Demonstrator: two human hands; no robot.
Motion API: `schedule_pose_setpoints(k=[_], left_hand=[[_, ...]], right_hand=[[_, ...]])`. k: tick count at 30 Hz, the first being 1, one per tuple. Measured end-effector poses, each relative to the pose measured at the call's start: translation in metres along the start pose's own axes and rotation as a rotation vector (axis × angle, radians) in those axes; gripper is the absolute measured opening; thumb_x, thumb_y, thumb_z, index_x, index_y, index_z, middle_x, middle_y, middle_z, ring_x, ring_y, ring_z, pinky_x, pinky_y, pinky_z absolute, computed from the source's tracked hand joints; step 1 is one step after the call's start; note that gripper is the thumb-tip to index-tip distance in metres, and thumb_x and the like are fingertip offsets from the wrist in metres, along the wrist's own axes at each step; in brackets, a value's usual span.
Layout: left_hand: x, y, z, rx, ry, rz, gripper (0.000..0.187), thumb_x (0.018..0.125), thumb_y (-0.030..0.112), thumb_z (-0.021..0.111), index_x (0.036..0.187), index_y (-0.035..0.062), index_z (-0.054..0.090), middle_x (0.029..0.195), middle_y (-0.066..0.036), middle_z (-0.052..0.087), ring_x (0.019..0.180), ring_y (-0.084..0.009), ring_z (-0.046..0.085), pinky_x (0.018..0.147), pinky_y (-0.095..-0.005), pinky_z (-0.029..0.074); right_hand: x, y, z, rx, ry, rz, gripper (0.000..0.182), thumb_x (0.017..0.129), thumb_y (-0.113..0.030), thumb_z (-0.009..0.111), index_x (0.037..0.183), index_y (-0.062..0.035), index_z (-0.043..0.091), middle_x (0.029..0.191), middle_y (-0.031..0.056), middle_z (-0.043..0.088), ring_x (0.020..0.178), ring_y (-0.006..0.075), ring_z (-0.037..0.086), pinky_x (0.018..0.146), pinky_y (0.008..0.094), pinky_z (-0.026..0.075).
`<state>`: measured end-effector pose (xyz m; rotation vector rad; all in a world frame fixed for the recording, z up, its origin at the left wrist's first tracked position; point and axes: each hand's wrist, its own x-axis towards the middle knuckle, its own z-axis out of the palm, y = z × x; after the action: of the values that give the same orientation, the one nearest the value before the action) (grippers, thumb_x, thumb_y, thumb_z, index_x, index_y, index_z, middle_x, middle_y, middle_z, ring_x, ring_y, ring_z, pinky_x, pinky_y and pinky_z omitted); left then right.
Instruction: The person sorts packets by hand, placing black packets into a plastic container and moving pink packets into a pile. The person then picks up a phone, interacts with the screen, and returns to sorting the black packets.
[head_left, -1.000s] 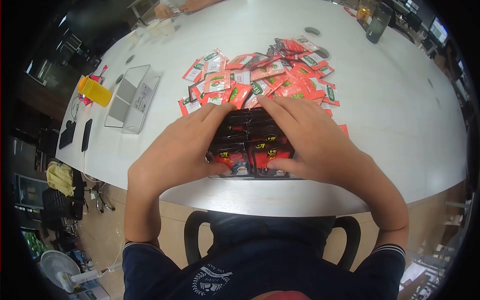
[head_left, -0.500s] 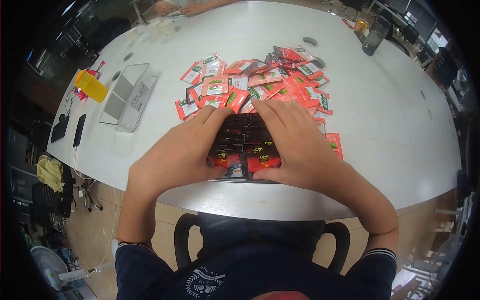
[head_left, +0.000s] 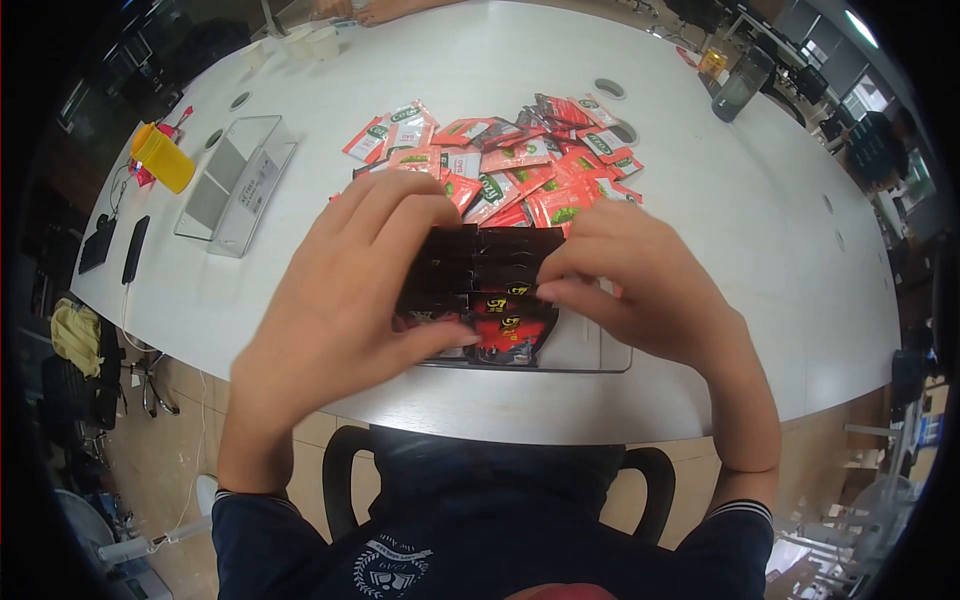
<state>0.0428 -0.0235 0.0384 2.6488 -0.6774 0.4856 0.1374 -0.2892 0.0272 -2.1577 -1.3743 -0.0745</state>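
Note:
Two columns of black-and-red G7 coffee sachets (head_left: 508,335) stand packed in a clear plastic tray (head_left: 585,366) at the table's near edge. My left hand (head_left: 345,290) grips the left column, its fingers curled over the far end and the thumb lying across the front sachets. The left hand covers most of that column. My right hand (head_left: 640,275) has its fingers curled, thumb and index tips together at the right edge of the right column. Beyond the tray lies a loose pile of red and white Cozy sachets (head_left: 520,153).
Another clear tray (head_left: 230,190) stands to the left, near a yellow cup (head_left: 163,158) and a black phone (head_left: 136,250). A dark bottle (head_left: 742,88) stands far right. White paper cups (head_left: 322,43) and another person's arm (head_left: 405,10) are at the far edge.
My right hand has shifted right and curled its fingers, uncovering the tray's right part. My left hand has moved further over the left column. The view has turned slightly right.

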Motion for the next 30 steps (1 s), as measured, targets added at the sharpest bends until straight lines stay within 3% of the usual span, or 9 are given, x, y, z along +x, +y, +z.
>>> schedule_pose_setpoints(k=[2,6,10,13,25,28,30], left_hand=[[0.002,0.007,0.003,-0.018,0.043,0.085,0.057,0.066,0.024,0.096,0.112,0.0071,0.068,0.128,-0.014,0.06,0.121,-0.0395,0.058,0.1,-0.0485,0.05],[0.004,0.015,0.023,-0.003,0.082,0.122,0.033,0.066,0.019,0.092,0.086,0.0066,0.068,0.119,-0.01,0.061,0.115,-0.0365,0.059,0.096,-0.0482,0.05],[0.004,0.009,0.028,-0.04,0.063,0.148,0.032,0.064,0.014,0.091,0.084,0.006,0.068,0.117,-0.01,0.061,0.113,-0.0359,0.06,0.094,-0.0474,0.05],[0.004,0.009,0.028,-0.05,0.066,0.142,0.03,0.064,0.012,0.091,0.083,0.0057,0.068,0.117,-0.01,0.061,0.113,-0.0354,0.06,0.094,-0.047,0.051],[0.007,0.008,0.029,-0.08,0.037,0.096,0.032,0.065,0.013,0.092,0.083,0.005,0.067,0.118,-0.01,0.059,0.115,-0.0352,0.058,0.095,-0.046,0.05],[0.006,0.007,0.024,-0.103,0.007,0.092,0.038,0.066,0.018,0.094,0.092,0.0052,0.068,0.12,-0.011,0.059,0.116,-0.0359,0.058,0.098,-0.0458,0.049],[0.007,0.003,0.014,-0.124,0.005,0.109,0.047,0.068,0.022,0.095,0.103,0.0049,0.07,0.124,-0.013,0.061,0.118,-0.0362,0.059,0.101,-0.0454,0.047]], right_hand=[[0.002,-0.002,0.002,0.017,-0.109,0.043,0.01,0.091,-0.015,0.075,0.091,-0.0061,0.073,0.089,0.009,0.067,0.092,0.0304,0.064,0.083,0.0426,0.051],[0.008,-0.006,0.0,0.026,-0.22,0.132,0.011,0.094,-0.016,0.071,0.093,-0.005,0.073,0.09,0.0109,0.07,0.093,0.0319,0.066,0.086,0.0441,0.052],[0.008,-0.005,-0.001,0.006,-0.193,0.105,0.012,0.094,-0.015,0.07,0.092,-0.0041,0.072,0.088,0.0116,0.07,0.091,0.0333,0.066,0.085,0.0451,0.052],[0.004,0.004,0.001,0.027,-0.078,0.027,0.008,0.092,-0.012,0.075,0.091,-0.006,0.07,0.081,0.0078,0.066,0.076,0.0266,0.064,0.071,0.0397,0.05],[-0.001,0.005,0.001,-0.011,-0.09,0.036,0.01,0.091,-0.013,0.078,0.092,-0.0063,0.071,0.08,0.0069,0.067,0.073,0.0248,0.064,0.067,0.0376,0.049],[-0.003,0.005,-0.02,0.033,0.007,0.094,0.008,0.091,-0.011,0.077,0.095,-0.0048,0.075,0.086,0.0104,0.073,0.084,0.0295,0.07,0.075,0.0406,0.054],[-0.009,0.023,-0.027,0.013,0.256,0.087,0.011,0.09,-0.01,0.078,0.1,-0.0046,0.078,0.089,0.011,0.076,0.084,0.0277,0.072,0.074,0.0373,0.056]])
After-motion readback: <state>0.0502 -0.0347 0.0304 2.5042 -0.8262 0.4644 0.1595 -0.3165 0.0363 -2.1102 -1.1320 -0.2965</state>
